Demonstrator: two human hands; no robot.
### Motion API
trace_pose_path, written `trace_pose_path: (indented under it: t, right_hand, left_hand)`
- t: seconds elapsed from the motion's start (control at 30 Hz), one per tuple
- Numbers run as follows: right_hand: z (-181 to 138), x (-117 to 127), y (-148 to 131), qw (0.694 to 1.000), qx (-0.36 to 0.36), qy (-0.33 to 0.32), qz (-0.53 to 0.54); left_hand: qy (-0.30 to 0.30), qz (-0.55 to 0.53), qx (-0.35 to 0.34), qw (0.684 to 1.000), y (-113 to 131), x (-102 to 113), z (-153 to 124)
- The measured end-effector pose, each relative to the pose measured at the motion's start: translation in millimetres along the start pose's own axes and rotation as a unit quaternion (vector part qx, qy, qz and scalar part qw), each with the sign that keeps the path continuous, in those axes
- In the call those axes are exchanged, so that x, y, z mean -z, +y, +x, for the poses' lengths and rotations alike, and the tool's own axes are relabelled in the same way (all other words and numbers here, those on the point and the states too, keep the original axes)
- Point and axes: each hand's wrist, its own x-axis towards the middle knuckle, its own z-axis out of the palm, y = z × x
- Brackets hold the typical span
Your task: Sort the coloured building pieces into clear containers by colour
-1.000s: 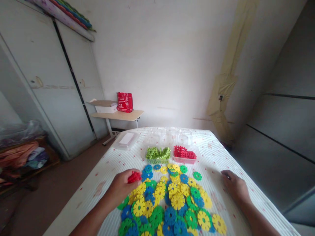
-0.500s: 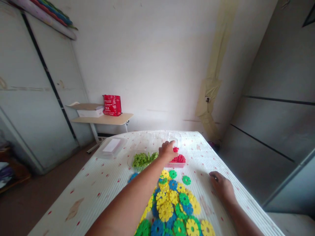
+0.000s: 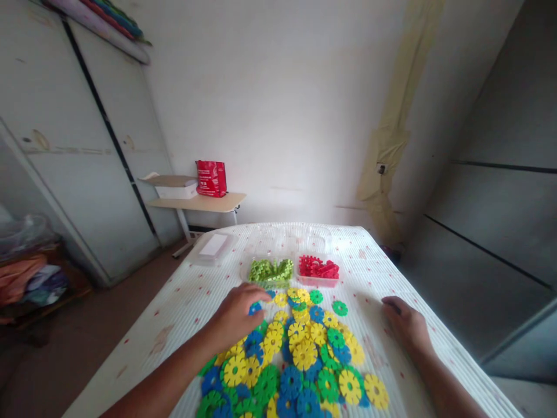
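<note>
A pile of flat plastic snowflake discs (image 3: 300, 360) in yellow, blue and green lies on the white dotted tablecloth (image 3: 183, 302). My left hand (image 3: 237, 316) rests on the pile's far left edge, fingers curled down over a blue disc (image 3: 256, 307); whether it grips the disc is hidden. My right hand (image 3: 404, 325) lies palm down on the cloth to the right of the pile, fingers loosely bent, holding nothing that shows. Beyond the pile stand a clear tray of green discs (image 3: 270, 271) and a clear tray of red discs (image 3: 318, 270).
An empty clear container (image 3: 213, 248) with a white lid sits at the table's far left. More clear trays (image 3: 304, 238) stand behind the filled ones. A side table (image 3: 195, 203) with a red bag (image 3: 211, 178) stands by the wall. Cabinets and clutter are on the left.
My left hand, which carried a red disc to the red tray half a second ago, has drawn back to the pile's left edge without it. My right hand has stayed in place.
</note>
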Motion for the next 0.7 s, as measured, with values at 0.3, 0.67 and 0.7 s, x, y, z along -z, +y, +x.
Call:
trace_pose_path:
  t: [0.3,0.67,0.7]
  right_hand:
    - [-71.0,5.2,-123.8,0.908,0.334,-0.249,0.048]
    - [-95.4,-45.2,-150.9,0.852,0.43,-0.288,-0.077]
    - [-92.6,-43.5,-146.7,0.857,0.426,-0.28,-0.081]
  left_hand:
    - [-0.033,0.193,-0.114,0.974,-15.5,-53.8,-149.2]
    - [0.024,0.192,-0.032,0.981,-40.5,-43.8,-120.9]
    - [0.034,0.183,-0.022,0.982,-42.8,-44.0,-118.4]
